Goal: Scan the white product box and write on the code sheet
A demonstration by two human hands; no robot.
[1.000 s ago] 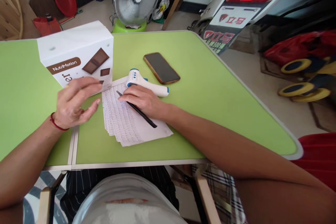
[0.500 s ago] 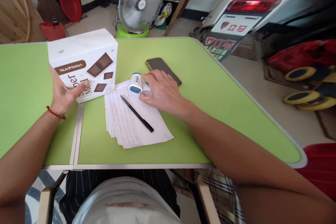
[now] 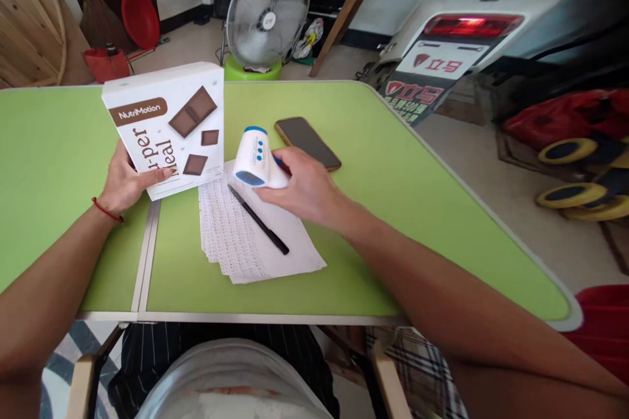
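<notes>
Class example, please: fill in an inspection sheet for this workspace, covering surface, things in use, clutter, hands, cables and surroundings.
Surface: green tabletop, pale edging, seam left of the papers.
Things in use: white NutriMotion box; white-and-blue handheld device.
Clutter: black pen lying on written papers; dark-screened phone beyond the right hand.
Hands: left hand grips the box; right hand grips the device.
Cables: nothing seen on the tabletop.
Surroundings: fan, red basin, white vehicle with red rear light.

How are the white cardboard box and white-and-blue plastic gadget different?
The white rectangular cardboard box is bigger than the white and blue plastic gadget, which is rounded. The box has brown pictures, the gadget blue dots. The left hand's grip holds the box, the right hand's grip the gadget. Both are mostly white.
</notes>
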